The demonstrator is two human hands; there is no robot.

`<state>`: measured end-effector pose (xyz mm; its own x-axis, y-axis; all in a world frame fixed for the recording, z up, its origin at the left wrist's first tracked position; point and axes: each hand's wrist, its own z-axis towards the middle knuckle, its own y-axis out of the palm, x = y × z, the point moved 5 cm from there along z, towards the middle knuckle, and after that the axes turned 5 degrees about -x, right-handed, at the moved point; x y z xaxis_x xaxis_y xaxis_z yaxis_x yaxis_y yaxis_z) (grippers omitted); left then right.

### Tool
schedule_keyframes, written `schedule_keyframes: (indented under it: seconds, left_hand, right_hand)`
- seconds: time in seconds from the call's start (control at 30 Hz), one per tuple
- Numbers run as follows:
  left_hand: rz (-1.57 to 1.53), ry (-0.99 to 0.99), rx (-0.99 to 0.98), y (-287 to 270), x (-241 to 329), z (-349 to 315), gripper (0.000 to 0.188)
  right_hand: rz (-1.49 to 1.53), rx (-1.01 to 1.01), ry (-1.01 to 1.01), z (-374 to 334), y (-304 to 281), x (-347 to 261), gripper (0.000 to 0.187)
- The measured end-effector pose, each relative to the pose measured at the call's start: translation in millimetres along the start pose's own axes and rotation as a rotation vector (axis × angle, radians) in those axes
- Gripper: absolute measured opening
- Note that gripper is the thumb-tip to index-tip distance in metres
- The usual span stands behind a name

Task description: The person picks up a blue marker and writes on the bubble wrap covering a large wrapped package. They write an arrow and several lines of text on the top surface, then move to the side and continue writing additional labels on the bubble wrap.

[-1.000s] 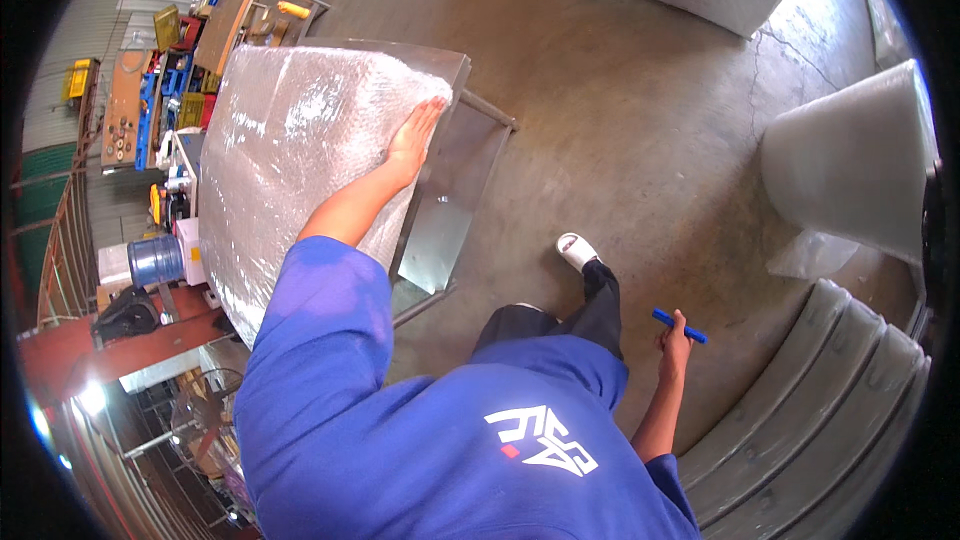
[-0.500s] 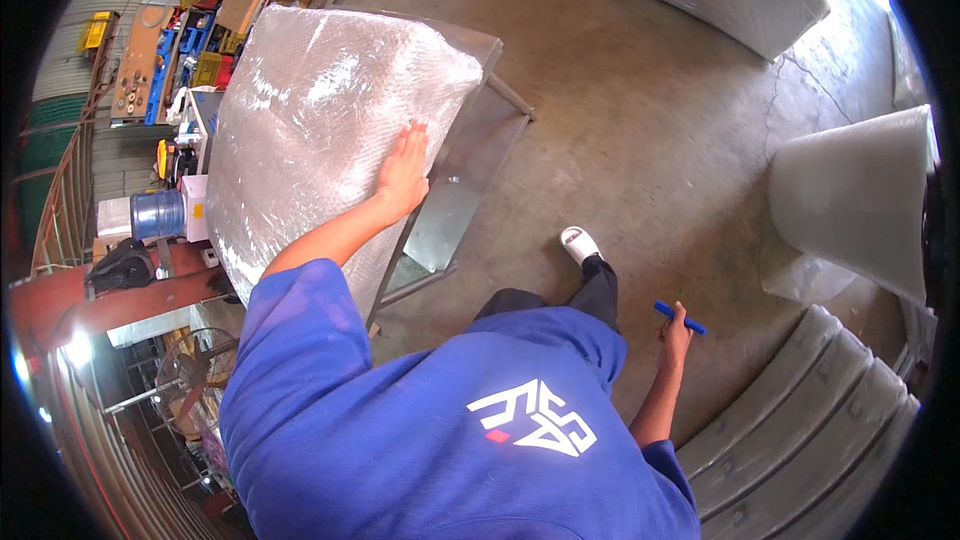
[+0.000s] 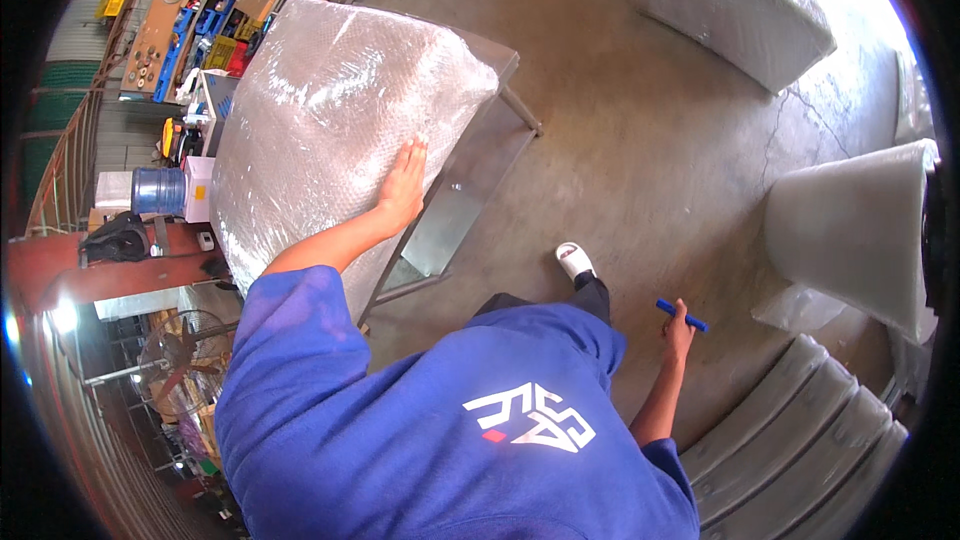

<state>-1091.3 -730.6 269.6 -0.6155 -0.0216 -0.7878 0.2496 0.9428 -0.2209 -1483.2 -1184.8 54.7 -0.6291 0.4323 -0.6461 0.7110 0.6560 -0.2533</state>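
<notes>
While we look down over our blue shirt [image 3: 430, 440], we see our left hand [image 3: 403, 187] lying flat on a large panel wrapped in bubble wrap [image 3: 320, 130]; the fingers are stretched out and close together, pressing on the plastic and not gripping anything. This wrapped panel rests tilted on a metal table [image 3: 470, 180], and it covers most of the table top, so only the near edge and a thin leg of the table show on its right side. Our right hand [image 3: 680, 325] hangs low beside our body, well apart from the panel, and its fingers are closed around a small blue tool [image 3: 681, 315], maybe a cutter or a marker; we cannot tell which. Our foot in a white slipper [image 3: 574, 261] stands on the concrete floor [image 3: 650, 140] near the table. On the right a big roll of bubble wrap [image 3: 850, 240] stands on the floor, and another wrapped bundle [image 3: 730, 5] lies farther away at the top. Pale curved wrapped pieces [image 3: 800, 430] lie at the lower right. Behind the panel, on the left, we see a blue water bottle [image 3: 158, 191] and shelves with coloured bins [image 3: 210, 10].
</notes>
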Motion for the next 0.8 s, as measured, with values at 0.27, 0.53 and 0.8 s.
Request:
schedule_keyframes:
  seconds: [0.27, 0.53, 0.8]
  left_hand:
    - [-0.21, 0.075, -0.062, -23.5, -6.3, 19.1, 0.067]
    - [-0.231, 0.076, -0.155, -1.9, 21.7, -14.6, 0.07]
    - [-1.03, -0.008, -0.4, 31.1, 113.5, -32.7, 0.069]
  right_hand:
    - [-0.047, -0.107, -0.033, 11.3, 12.7, 24.0, 0.047]
    - [-0.035, -0.199, -0.059, 10.5, 40.0, -29.4, 0.046]
    - [-0.089, -0.247, -0.102, 18.1, 41.6, -57.7, 0.046]
